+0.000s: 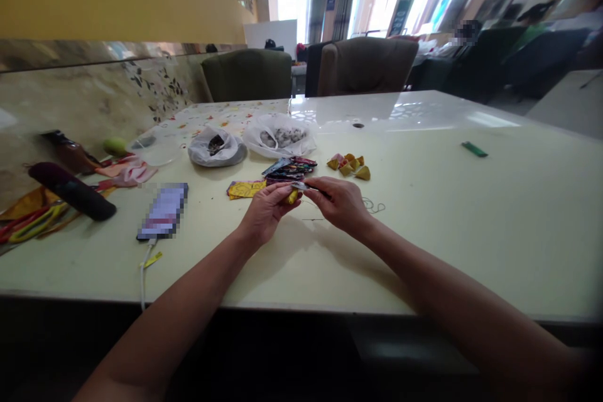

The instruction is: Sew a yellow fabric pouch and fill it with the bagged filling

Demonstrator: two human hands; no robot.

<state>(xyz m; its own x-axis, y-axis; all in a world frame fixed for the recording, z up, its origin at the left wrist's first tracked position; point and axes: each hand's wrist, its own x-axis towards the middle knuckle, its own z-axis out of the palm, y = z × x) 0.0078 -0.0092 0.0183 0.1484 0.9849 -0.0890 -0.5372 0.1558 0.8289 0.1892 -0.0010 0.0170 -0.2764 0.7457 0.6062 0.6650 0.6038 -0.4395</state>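
Observation:
My left hand (264,212) is closed around a small yellow fabric piece (293,195), held just above the table. Against its top sits a whitish-grey bit (299,186) that looks like stuffing. My right hand (342,204) pinches at this same spot, its fingertips meeting those of the left; what exactly they grip is too small to make out. Flat yellow patterned fabric pieces (245,190) lie just left of my hands. Beyond them is a pile of dark patterned fabric (289,168). Several small yellow stuffed triangles (348,165) rest behind my right hand. Loose thread (374,206) curls beside my right wrist.
Two white plastic bags, one with grey-white stuffing (282,137) and one with dark bits (215,144), stand behind the fabric. A phone (163,210) with a cable lies left, near a dark cylinder (70,190). A green item (474,149) lies right. Chairs (367,66) stand beyond.

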